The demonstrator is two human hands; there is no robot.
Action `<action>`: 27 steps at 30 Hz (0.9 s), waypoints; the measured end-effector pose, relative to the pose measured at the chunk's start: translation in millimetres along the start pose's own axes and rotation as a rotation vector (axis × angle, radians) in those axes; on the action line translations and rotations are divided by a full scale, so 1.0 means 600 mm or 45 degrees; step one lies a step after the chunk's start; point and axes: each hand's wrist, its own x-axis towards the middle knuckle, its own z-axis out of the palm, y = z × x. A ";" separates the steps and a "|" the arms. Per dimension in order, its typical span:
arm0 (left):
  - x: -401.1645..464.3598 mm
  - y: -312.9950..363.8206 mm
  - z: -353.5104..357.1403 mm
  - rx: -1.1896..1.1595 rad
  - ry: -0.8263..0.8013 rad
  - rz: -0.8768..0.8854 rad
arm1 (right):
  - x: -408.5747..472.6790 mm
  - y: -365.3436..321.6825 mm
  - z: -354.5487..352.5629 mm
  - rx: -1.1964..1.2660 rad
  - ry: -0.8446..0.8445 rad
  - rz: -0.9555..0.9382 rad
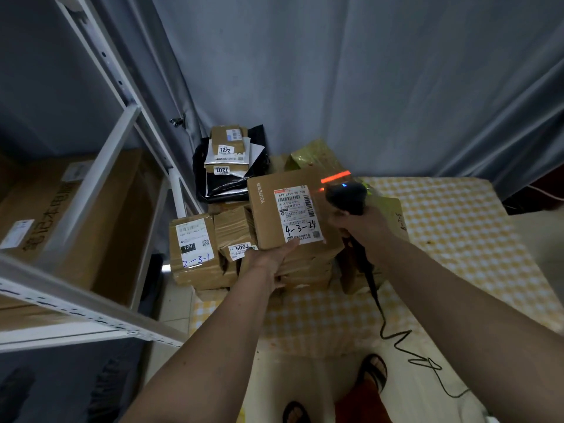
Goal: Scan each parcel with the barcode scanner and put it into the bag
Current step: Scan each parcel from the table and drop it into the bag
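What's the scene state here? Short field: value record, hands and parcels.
left hand: left hand holds up the 4-3-24 box, label facing camera
right hand: right hand grips the barcode scanner
scan: red beam falls at the box's upper right edge
waiting: 2-3-1 parcel, 5003 parcel
surface: checked cloth
bag: black bag behind, holding parcels

Matt brown cardboard on the held parcel [283, 209], smooth, with a white paper label [297, 213]. Glossy clear tape over the cardboard boxes [195, 248] at left. Shiny black plastic mailers [225, 184] far behind, crinkled. Smooth dark plastic on the barcode scanner [346, 195], with a thin black rubbery cable [406, 340]. Yellow-and-white checked cloth [442, 233] over the table, soft and matt. Grey draped curtain fabric [366, 71]. White painted metal shelving [100, 166], slightly glossy.
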 end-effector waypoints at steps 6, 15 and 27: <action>0.025 0.002 -0.016 0.172 -0.068 0.141 | 0.014 0.047 0.014 0.168 -0.064 0.243; -0.032 0.019 0.012 -0.005 -0.152 0.430 | -0.008 0.000 -0.040 0.219 -0.076 0.009; -0.217 -0.003 0.283 0.237 -0.423 0.744 | -0.131 0.019 -0.360 0.345 0.275 -0.220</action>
